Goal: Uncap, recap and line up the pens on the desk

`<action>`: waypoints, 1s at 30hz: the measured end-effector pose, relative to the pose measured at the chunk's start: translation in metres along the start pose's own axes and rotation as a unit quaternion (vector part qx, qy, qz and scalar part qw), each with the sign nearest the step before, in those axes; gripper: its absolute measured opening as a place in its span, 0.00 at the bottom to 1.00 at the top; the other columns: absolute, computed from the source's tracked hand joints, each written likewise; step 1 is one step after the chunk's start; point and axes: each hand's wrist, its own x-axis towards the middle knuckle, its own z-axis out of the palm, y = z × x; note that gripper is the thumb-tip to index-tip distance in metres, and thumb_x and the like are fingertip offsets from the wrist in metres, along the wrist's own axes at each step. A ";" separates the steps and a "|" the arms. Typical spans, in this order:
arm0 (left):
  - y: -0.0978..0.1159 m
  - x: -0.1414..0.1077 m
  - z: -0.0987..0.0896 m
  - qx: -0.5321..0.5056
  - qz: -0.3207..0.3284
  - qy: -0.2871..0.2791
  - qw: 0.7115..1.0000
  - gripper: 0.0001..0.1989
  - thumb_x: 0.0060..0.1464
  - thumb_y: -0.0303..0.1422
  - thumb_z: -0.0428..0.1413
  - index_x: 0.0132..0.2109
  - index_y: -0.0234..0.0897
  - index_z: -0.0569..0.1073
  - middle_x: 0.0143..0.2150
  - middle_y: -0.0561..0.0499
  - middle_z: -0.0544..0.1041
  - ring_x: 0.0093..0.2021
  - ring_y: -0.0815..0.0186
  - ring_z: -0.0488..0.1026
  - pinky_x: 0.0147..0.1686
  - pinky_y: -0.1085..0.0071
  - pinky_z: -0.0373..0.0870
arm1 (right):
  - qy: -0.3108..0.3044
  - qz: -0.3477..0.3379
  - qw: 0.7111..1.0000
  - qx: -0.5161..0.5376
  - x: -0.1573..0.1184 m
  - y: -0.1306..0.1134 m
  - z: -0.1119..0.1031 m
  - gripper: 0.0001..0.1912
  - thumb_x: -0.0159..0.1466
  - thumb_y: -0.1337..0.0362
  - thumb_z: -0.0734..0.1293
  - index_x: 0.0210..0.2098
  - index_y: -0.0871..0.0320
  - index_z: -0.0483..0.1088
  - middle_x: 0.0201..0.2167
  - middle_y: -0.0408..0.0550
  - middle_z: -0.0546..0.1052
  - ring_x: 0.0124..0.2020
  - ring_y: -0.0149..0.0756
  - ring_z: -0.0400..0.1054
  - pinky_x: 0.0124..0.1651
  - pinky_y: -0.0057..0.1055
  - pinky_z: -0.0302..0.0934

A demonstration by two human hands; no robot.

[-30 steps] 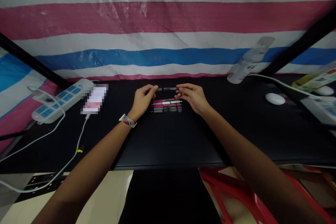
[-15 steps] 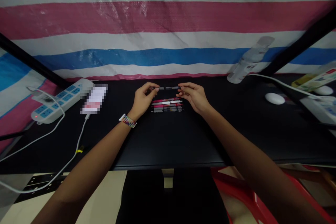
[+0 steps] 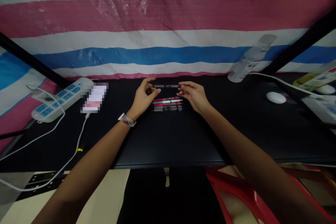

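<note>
A dark pen lies level from side to side in front of me. My right hand pinches its right end between thumb and fingertips. Around the other end, my left hand is open, its index finger and thumb spread apart; whether another finger touches the pen I cannot tell. Just below, several pens lie side by side on the black tabletop, some with red and white parts, the nearest ones dark and clear. A multicoloured band circles my left wrist.
To the left are a white power strip with blue sockets, a blurred-out phone and its white cable. A clear bottle stands back right. A white mouse-like object lies at right. Striped sheeting hangs behind.
My left fingers have spread away from the pen's left end, the index finger lifting. My right hand keeps its pinch. The view has shifted slightly.
</note>
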 end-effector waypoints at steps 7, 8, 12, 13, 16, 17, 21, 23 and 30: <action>-0.007 0.003 -0.003 0.043 -0.014 0.038 0.998 0.19 0.72 0.45 0.58 0.33 0.41 0.78 0.26 0.53 0.76 0.28 0.66 0.72 0.32 0.68 0.68 | 0.003 0.014 1.000 0.003 0.004 -0.001 -0.005 0.07 0.60 0.62 0.77 0.38 0.54 0.81 0.32 0.48 0.78 0.36 0.40 0.75 0.55 0.50 0.75; -0.010 0.003 -0.003 0.036 -0.015 0.048 0.998 0.15 0.70 0.43 0.60 0.36 0.41 0.80 0.28 0.52 0.78 0.30 0.66 0.74 0.34 0.68 0.70 | 0.005 0.015 1.000 0.008 0.005 -0.001 -0.006 0.06 0.60 0.62 0.77 0.38 0.54 0.80 0.32 0.48 0.77 0.36 0.40 0.75 0.56 0.51 0.75; -0.018 0.004 -0.002 0.019 -0.017 0.066 0.997 0.06 0.65 0.34 0.64 0.47 0.41 0.82 0.38 0.50 0.83 0.36 0.64 0.78 0.39 0.67 0.75 | 0.020 0.014 0.999 0.036 0.008 0.000 -0.010 0.04 0.60 0.64 0.76 0.36 0.54 0.80 0.30 0.47 0.76 0.33 0.37 0.71 0.56 0.50 0.75; -0.019 0.004 -0.002 0.018 -0.018 0.067 0.997 0.06 0.64 0.33 0.64 0.48 0.41 0.82 0.39 0.50 0.83 0.37 0.64 0.78 0.40 0.67 0.75 | 0.024 0.013 0.999 0.039 0.009 0.000 -0.011 0.04 0.59 0.64 0.75 0.36 0.54 0.80 0.30 0.47 0.76 0.32 0.37 0.70 0.56 0.50 0.75; -0.021 0.005 -0.002 0.008 -0.022 0.075 0.997 0.06 0.64 0.31 0.64 0.48 0.41 0.82 0.38 0.50 0.82 0.37 0.64 0.79 0.40 0.66 0.76 | 0.036 0.010 0.999 0.032 0.009 0.000 -0.012 0.03 0.60 0.63 0.75 0.35 0.54 0.80 0.30 0.47 0.75 0.32 0.37 0.69 0.55 0.49 0.75; -0.022 0.005 -0.002 0.005 -0.023 0.078 0.997 0.06 0.64 0.31 0.64 0.47 0.41 0.82 0.38 0.50 0.82 0.37 0.64 0.79 0.40 0.66 0.76 | 0.041 0.011 0.999 0.030 0.009 0.000 -0.012 0.03 0.61 0.63 0.74 0.35 0.53 0.80 0.29 0.46 0.75 0.32 0.37 0.69 0.54 0.49 0.75; -0.024 0.006 -0.003 0.003 -0.025 0.076 0.997 0.04 0.65 0.32 0.63 0.46 0.41 0.82 0.36 0.50 0.82 0.36 0.64 0.79 0.40 0.66 0.76 | 0.054 0.015 0.998 0.041 0.009 -0.001 -0.012 0.02 0.61 0.65 0.73 0.34 0.54 0.80 0.29 0.46 0.75 0.31 0.36 0.69 0.54 0.47 0.76; -0.025 0.006 -0.003 0.002 -0.025 0.073 0.997 0.04 0.65 0.32 0.63 0.46 0.41 0.82 0.37 0.50 0.82 0.37 0.64 0.79 0.40 0.66 0.76 | 0.057 0.016 0.997 0.048 0.008 -0.002 -0.011 0.02 0.61 0.66 0.72 0.34 0.55 0.80 0.29 0.46 0.76 0.30 0.35 0.69 0.53 0.47 0.75; -0.022 0.006 -0.002 -0.035 -0.037 0.082 0.995 0.05 0.64 0.30 0.64 0.47 0.40 0.82 0.38 0.50 0.83 0.39 0.63 0.81 0.43 0.66 0.77 | 0.072 0.014 0.995 0.068 0.010 -0.003 -0.013 0.02 0.59 0.67 0.74 0.33 0.56 0.80 0.27 0.45 0.75 0.29 0.33 0.68 0.50 0.43 0.76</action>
